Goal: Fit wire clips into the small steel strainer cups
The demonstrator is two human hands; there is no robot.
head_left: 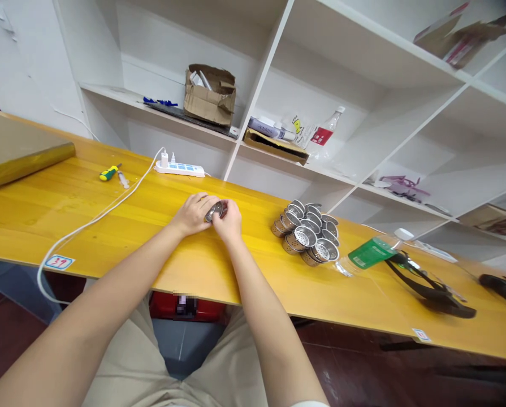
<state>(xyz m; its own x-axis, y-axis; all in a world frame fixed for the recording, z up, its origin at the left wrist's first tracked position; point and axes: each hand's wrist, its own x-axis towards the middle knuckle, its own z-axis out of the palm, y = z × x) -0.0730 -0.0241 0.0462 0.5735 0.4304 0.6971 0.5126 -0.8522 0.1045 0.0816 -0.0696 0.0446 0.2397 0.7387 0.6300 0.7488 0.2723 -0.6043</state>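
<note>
Between my two hands, low over the table, is a small round metal strainer cup point(212, 213) with a shiny rim. My left hand point(194, 214) is closed around its left side. From the right, my right hand point(229, 221) grips the rim, its thumb at the cup's opening. My fingers hide most of the cup's body. Farther right on the table stand several perforated metal strainer cups point(306, 236), stacked in one another and packed close together.
Right of the cups are a bottle with a green label point(371, 252) and a black strap point(431, 291). A white power strip point(180, 168), its cable, a screwdriver point(108, 173) and a cardboard box point(24, 152) lie to the left. White shelves point(261, 79) rise behind the table point(151, 226).
</note>
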